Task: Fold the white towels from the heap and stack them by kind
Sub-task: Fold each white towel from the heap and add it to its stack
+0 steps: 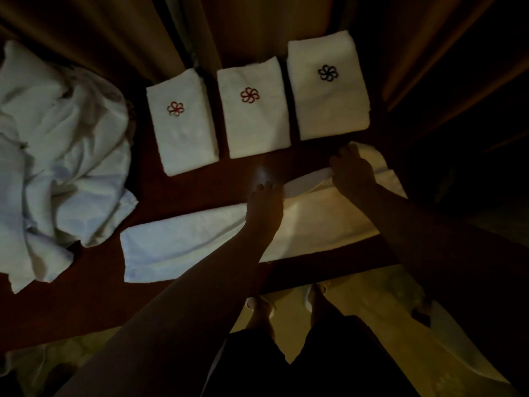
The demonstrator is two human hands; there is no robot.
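Towel being folded [183, 242] lies flat near the front edge of the dark wooden table [86, 305]; long axis runs left-right, slightly rising to the right; its left end is free, its right end under the hands; far-right part is lifted into a fold. Left hand [264, 204] sits at the towel's far edge near mid-length, fingertips curled onto the folded edge, seems to pinch it, dim light makes it hard to confirm; right hand [353, 171] is at the far-right part, fingers curled over the raised fold, gripping it. Both forearms cross over the towel from the near side.

3 folded stacks in a row beyond the towel, long axes pointing away from the person: left stack [183, 124] and middle stack [254, 110] each show a red flower-shaped embroidered logo; right stack [327, 87] shows a dark flower logo, sits higher and just beyond the right hand; no readable writing on any. Stacks are just beside each other, narrow gaps between.

Heap of unfolded white towels [63, 156] at the table's left, near the towel's left end, apart from both hands. Curtain [114, 32] hangs behind the table; feet in pale slippers [309, 299] on the floor below.
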